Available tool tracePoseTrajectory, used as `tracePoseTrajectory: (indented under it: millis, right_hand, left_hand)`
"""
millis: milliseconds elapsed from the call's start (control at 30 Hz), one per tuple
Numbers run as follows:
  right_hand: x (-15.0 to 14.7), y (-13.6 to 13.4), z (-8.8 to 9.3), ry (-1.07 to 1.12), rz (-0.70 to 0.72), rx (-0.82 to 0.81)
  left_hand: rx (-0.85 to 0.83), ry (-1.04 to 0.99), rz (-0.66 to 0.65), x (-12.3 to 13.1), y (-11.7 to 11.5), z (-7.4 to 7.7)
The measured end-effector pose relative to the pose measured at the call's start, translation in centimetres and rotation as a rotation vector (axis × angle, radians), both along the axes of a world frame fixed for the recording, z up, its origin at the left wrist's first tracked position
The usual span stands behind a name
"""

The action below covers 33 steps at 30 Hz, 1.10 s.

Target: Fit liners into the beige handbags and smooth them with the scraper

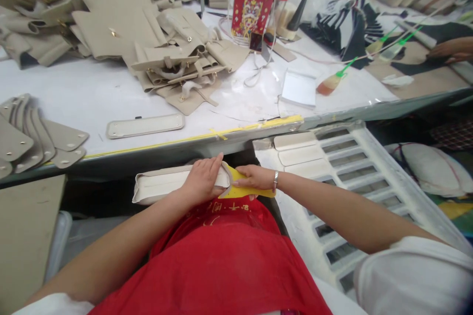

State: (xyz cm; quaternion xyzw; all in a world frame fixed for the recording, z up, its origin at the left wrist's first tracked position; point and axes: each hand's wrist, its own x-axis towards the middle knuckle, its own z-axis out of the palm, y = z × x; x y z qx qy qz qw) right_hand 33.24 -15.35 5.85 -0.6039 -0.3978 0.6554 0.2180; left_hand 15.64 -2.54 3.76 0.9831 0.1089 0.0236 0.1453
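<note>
A long beige, box-shaped leather piece with a white inside [162, 185] lies across my lap at the table's edge. My left hand [204, 177] grips its right end, with fingers over the top. My right hand [258, 178], with a silver bracelet at the wrist, is closed on a flat yellow plate [246, 191]. The plate's left end touches the curled beige edge at the end of the piece. Whether it reaches inside the piece, I cannot tell. Beyond my hands, a narrow beige strip with rounded corners [146, 126] lies on the white table [236, 103].
Beige leather pieces with gold fittings [118, 24] are heaped at the back left. A slatted white rack [343, 167] holding beige strips [300, 150] stands at my right. Farther off are a red decorated box [252, 10], a glue bottle [332, 82] and another person's hand [453, 49].
</note>
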Motion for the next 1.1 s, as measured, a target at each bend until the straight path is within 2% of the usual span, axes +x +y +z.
tracePoseTrajectory:
  millis: [133, 233, 400, 467, 600, 667, 700, 767, 833, 900, 967, 1033, 1100]
  right_hand:
    - [-0.6, 0.4, -0.2, -0.05, -0.021, -0.008]
    - [-1.2, 0.4, -0.7, -0.14, -0.041, 0.059]
    - [-3.3, 0.1, -1.5, -0.464, -0.14, 0.173]
    - [-4.7, 0.1, -1.5, -0.607, -0.178, 0.187]
    - [-7.3, 0.5, -1.2, -0.837, -0.282, 0.128]
    - [-7.8, 0.7, -0.8, -0.886, -0.306, 0.101]
    - [-7.7, 0.6, -0.6, -0.851, -0.308, 0.09]
    - [-7.0, 0.1, 0.3, -0.638, -0.354, 0.053]
    - [-5.8, -0.7, 1.3, -0.366, -0.535, 0.046]
    - [-4.7, -1.4, 2.2, -0.134, -0.836, 0.164]
    - [-4.3, -1.4, 2.7, 0.079, -1.106, 0.36]
    - [-4.6, -0.6, 2.7, 0.286, -1.263, 0.524]
    - [-5.4, 1.0, 2.3, 0.395, -1.371, 0.609]
  left_hand:
    - [-0.048, 0.038, -0.078, 0.1, 0.7, 0.5]
    - [-0.097, 0.086, -0.137, -0.2, 1.7, 1.1]
    - [-0.27, 0.133, -0.237, -1.2, 3.2, 2.5]
    - [-0.287, 0.136, -0.214, -1.2, 2.9, 2.5]
    - [-0.131, 0.098, -0.02, -0.6, 1.3, 1.3]
    - [-0.093, 0.089, -0.009, -0.5, 1.0, 1.0]
    - [-0.094, 0.091, -0.032, -0.6, 1.1, 1.0]
    - [-0.114, 0.115, -0.099, -1.1, 1.7, 1.3]
    - [-0.126, 0.146, -0.138, -1.7, 2.4, 2.0]
    - [-0.113, 0.157, -0.141, -2.3, 2.8, 2.5]
    - [-0.082, 0.144, -0.12, -2.5, 2.6, 2.7]
    - [-0.046, 0.135, -0.082, -2.3, 2.2, 2.5]
    - [-0.009, 0.135, -0.045, -2.1, 1.8, 2.1]
